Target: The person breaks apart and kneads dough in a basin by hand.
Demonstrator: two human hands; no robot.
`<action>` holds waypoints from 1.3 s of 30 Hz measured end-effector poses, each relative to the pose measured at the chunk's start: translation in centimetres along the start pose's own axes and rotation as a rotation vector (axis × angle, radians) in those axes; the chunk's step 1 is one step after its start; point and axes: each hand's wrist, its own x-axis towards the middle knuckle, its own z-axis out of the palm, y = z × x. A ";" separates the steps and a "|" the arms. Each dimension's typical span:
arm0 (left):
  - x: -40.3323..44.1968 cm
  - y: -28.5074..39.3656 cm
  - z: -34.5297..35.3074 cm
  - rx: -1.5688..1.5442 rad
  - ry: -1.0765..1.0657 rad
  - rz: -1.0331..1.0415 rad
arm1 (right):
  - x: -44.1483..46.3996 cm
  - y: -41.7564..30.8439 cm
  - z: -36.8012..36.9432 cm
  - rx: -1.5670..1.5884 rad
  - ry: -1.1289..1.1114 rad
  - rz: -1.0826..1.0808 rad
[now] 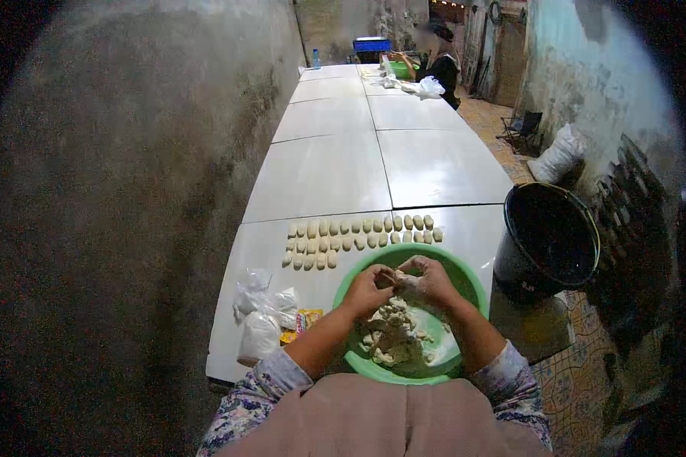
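Both hands meet over a green basin (476,286) at the near end of the table. My left hand (367,292) has its fingers curled in at a small piece of dough (405,279). From the other side my right hand (434,283) pinches the same piece with thumb and fingers. Below them, crumbly dough (392,331) and white flour (443,346) lie in the basin. Just beyond its rim, short dough rolls (345,227) are laid out in rows on the white tabletop.
Left of the basin lie clear bags of white powder (260,335) and a yellow packet (306,320). A black bucket (537,286) stands at the table's right side. Farther back are a white sack (558,154), a blue crate (371,46) and another person (440,65) at the far end.
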 end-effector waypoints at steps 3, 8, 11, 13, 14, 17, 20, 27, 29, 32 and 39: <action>-0.4 0.7 -0.1 0.059 0.023 0.033 | 0.1 -0.1 0.0 0.029 -0.050 -0.037; -0.5 2.3 -0.2 -0.253 -0.041 -0.091 | -0.2 -0.9 -0.2 0.101 0.039 -0.033; -0.5 1.8 -0.4 -0.145 -0.025 -0.033 | -0.4 -1.4 -0.5 0.083 -0.011 -0.044; -0.2 1.1 -0.4 -0.025 -0.011 0.039 | 0.0 -0.5 -0.4 -0.021 -0.016 -0.015; -0.2 0.7 -0.3 -0.024 -0.010 0.038 | 0.8 1.4 -0.3 0.043 -0.025 -0.078; -0.2 0.2 -0.3 0.035 0.008 0.028 | 0.3 0.2 -0.2 0.064 -0.089 -0.103; 0.4 -2.0 0.1 -0.013 -0.073 0.022 | -0.1 0.1 0.1 0.042 -0.117 -0.092; -0.2 -1.1 -0.1 -0.428 -0.288 0.060 | 0.7 0.3 -1.1 -0.076 -0.074 -0.218; -0.6 0.4 -0.7 -0.502 -0.290 -0.106 | 0.7 0.3 -1.2 -0.045 -0.112 -0.185; -0.4 1.4 -1.2 -0.557 -0.318 -0.308 | -0.1 -0.9 -1.2 -0.024 -0.158 -0.153; 0.2 0.0 -1.2 -0.467 -0.334 -0.299 | -0.4 -1.8 -1.1 -0.079 -0.117 -0.132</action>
